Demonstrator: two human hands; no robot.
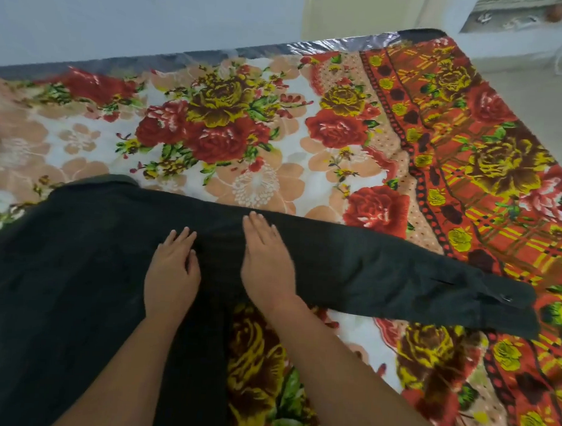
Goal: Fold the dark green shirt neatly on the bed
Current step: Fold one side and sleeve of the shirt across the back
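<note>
Shirt (80, 269): one, dark green; left hand (172, 269), right hand (266, 263) flat on it.

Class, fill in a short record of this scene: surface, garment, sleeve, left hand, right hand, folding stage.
surface: bed with flowered blanket
garment: dark green shirt, spread flat
sleeve: long sleeve stretched out to the right, buttoned cuff at its end
left hand: flat on the shirt, fingers together
right hand: flat where the sleeve begins
folding stage: sleeve not yet folded in
</note>
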